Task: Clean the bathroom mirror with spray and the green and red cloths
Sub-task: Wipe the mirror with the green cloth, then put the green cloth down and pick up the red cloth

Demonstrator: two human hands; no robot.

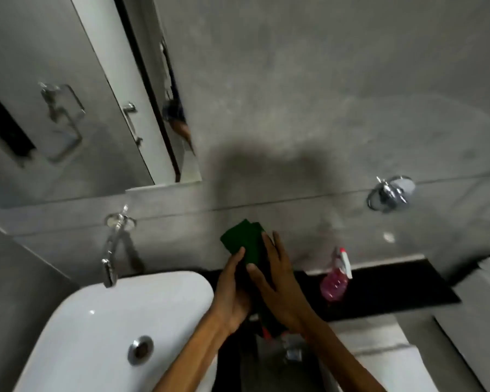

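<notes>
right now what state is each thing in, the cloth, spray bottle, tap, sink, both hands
green cloth: folded, held up between both hands
left hand: gripping the cloth's lower part
right hand: fingers laid along the cloth's right side
spray bottle: upright on the black counter, untouched
tap: no water running
sink: empty, drain visible

Lower part of dark green folded cloth (245, 244) hidden between hands. Wall-mounted rectangular mirror (54, 108) cut off by left edge. Pink transparent spray bottle (335, 280) blurred.
</notes>
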